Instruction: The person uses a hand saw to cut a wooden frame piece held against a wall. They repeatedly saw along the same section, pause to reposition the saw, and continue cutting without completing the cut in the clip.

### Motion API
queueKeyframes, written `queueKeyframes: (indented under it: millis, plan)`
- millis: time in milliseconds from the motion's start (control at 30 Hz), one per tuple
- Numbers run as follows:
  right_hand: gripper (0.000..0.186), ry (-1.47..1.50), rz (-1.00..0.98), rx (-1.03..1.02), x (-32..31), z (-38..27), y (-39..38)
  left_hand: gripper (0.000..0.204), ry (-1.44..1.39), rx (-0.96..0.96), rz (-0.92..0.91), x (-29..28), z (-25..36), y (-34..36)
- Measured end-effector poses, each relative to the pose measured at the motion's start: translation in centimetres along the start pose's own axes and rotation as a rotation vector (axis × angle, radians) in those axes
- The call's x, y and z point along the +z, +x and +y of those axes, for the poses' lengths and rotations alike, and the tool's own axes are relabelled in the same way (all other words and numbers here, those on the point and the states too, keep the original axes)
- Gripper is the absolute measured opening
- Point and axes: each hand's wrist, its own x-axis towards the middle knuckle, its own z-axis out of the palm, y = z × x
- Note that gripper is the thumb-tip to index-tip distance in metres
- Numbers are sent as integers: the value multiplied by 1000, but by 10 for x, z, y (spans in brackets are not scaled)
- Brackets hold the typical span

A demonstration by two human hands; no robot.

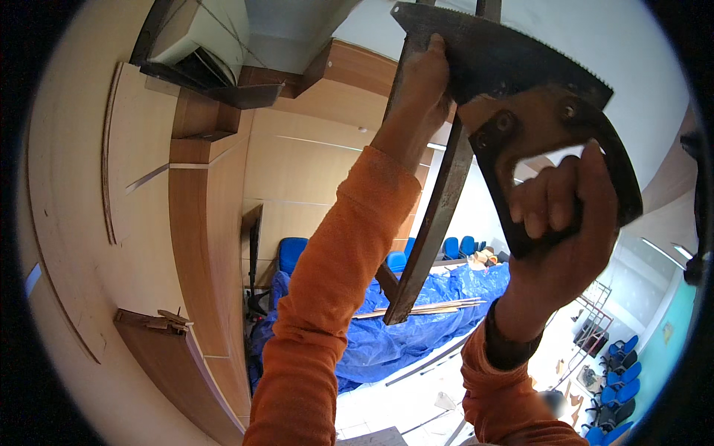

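Observation:
My right hand (569, 215) is wrapped through the closed grip of a handsaw (513, 59), raised high at the upper right. The saw has a dark, worn blade with its teeth facing up, and a black and brown handle fixed with round fasteners. My left hand (428, 85) is closed around a dark bar of a hanging frame, its thumb lying against the blade's near end. A long dark bar (435, 223) of the same frame slants down between my arms and ends in mid-air. The blade hides part of the frame, so I cannot tell whether its teeth touch anything.
Blue sheeting (416, 349) covers things below, with thin wood strips (424, 308) on top. Wood panelling (208, 260) lines the left, with a broken panel edge (152, 323). An air-conditioning unit (201, 41) hangs upper left. Blue chairs (621, 379) and a metal scaffold (591, 305) stand right.

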Motion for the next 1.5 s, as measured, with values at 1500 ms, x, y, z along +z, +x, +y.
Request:
queueKeyframes:
  millis: [1500]
  plan:
    - [33, -48, -61, -301, -20, -9, -31, 48, 114, 136, -103, 18, 0, -33]
